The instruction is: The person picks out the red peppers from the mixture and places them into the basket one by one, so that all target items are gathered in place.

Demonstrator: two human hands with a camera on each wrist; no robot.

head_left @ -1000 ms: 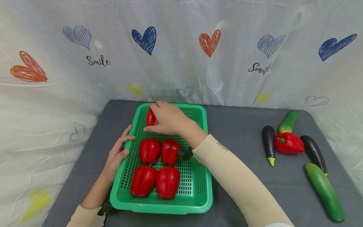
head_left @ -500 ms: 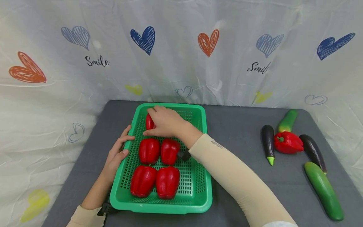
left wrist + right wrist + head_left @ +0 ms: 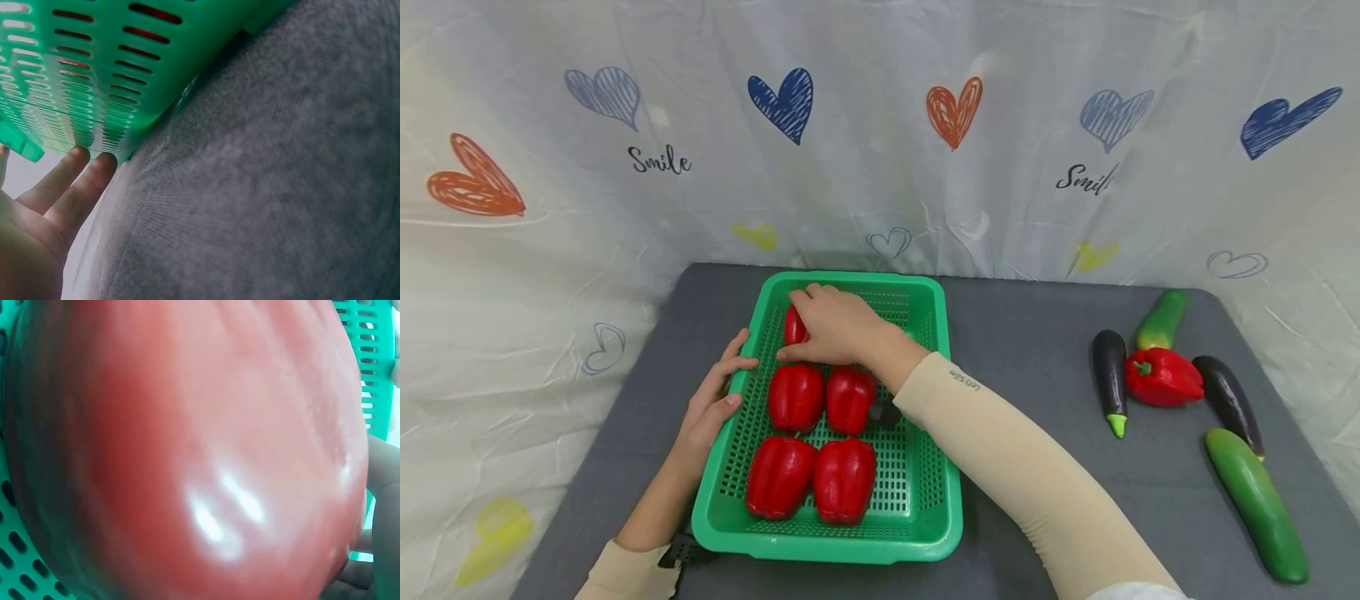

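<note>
At the back left inside the green basket (image 3: 842,546), my right hand (image 3: 835,329) grips a red bell pepper (image 3: 793,327) from above; the hand covers most of it. Close in front of that hand lie two more red bell peppers, one on the left (image 3: 796,398) and one on the right (image 3: 850,400). A red bell pepper (image 3: 206,444) fills most of the right wrist view, with fingers (image 3: 384,469) at its right edge. My left hand (image 3: 703,408) rests against the basket's left side, and its straight fingers (image 3: 81,194) touch the slotted outer wall in the left wrist view.
Two further red bell peppers (image 3: 844,482) lie at the basket's front. On the grey table (image 3: 1022,333) to the right are two eggplants (image 3: 1110,379), a red bell pepper (image 3: 1163,377), a green vegetable (image 3: 1162,321) and a long green cucumber (image 3: 1258,508). A printed curtain (image 3: 865,183) hangs behind.
My right hand has moved slightly toward me and down with the red bell pepper in its grip. The left hand and the basket have stayed in place.
</note>
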